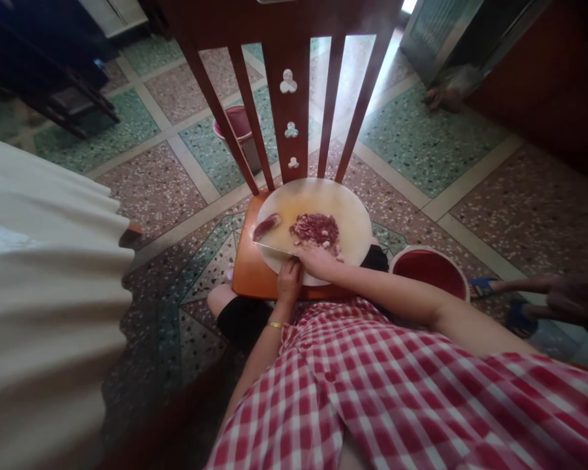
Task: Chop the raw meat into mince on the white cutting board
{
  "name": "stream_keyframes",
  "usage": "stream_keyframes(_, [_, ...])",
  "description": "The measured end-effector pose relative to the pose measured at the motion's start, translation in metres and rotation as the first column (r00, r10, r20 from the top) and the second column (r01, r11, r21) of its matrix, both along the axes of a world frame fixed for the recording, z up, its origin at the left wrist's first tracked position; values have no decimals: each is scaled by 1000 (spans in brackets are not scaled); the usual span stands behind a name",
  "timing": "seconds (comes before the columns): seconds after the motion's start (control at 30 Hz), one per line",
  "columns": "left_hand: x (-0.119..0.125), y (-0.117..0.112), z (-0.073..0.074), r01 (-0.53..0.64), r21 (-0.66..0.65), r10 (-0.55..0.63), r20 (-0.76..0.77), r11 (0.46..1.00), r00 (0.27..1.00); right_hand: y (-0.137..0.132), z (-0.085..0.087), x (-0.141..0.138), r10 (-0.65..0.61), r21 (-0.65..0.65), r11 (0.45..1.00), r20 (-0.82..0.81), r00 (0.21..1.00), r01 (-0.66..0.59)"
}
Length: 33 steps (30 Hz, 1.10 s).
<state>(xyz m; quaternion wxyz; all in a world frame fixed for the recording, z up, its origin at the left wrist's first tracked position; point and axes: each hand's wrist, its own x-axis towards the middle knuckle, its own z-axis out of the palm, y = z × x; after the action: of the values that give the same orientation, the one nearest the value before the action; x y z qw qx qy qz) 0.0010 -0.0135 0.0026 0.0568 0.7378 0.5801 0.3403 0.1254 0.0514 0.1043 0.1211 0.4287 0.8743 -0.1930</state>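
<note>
At frame centre, a left hand (289, 279) grips the handle of a knife (273, 247), its blade lying level and pointing toward the frame's left across a round cutting board (323, 196) on a wooden chair (247, 271). The right hand (316, 258), fingers spread flat, rests beside chopped meat (315, 229).

left hand (289, 279) fisted, right hand (315, 258) flat

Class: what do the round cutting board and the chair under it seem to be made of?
Cutting board: probably plastic or pale wood; smooth, cream, matte, stained yellowish near the chopped meat. Chair: apparently wood, glossy reddish-brown varnish, with slatted back and carved cut-outs.
</note>
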Motion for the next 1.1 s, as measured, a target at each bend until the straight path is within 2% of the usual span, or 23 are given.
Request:
stream_keyframes(0.1, [-1,1,3,14,-15,-14,16,1000,1000,5,4,8,35,36,999,-19,999,-35])
stream_keyframes(0.2, [-1,2,2,9,-15,-9,39,1000,999,-1,11,29,-15,43,999,39,999,13])
stream_keyframes(0.27, [-1,2,1,-1,-9,1,40,1000,999,-9,16,40,-38,26,999,95,995,36])
stream_keyframes(0.4, [-1,0,0,-18,-4,18,34,1000,999,-24,19,50,0,-39,999,124,992,5])
stream_keyframes(0.53, [-2,-1,-2,-16,-21,17,35,1000,999,-22,12,36,11,-51,999,118,993,-5])
stream_keyframes(0.63, [-4,-1,-6,-38,-39,39,12,998,999,-11,5,6,29,-6,1000,40,999,-29])
stream_keyframes(0.73, [-5,-1,-9,-49,-68,48,-26,996,999,-3,1,-20,72,-15,997,9,997,-72])
stream_keyframes(0.8, [-6,-1,-10,-51,-84,48,-39,995,998,-4,0,-20,77,-12,997,15,997,-76])
stream_keyframes(0.87, [-5,-1,-9,-49,-81,46,-40,996,998,-10,0,-3,49,6,999,29,998,-49])
stream_keyframes(1.0, [-4,0,-4,-55,-36,53,-37,998,998,-25,6,51,-19,8,1000,101,995,18])
stream_keyframes(1.1, [-4,1,0,-32,-27,32,-11,999,999,-27,11,73,-42,-28,998,172,984,47])
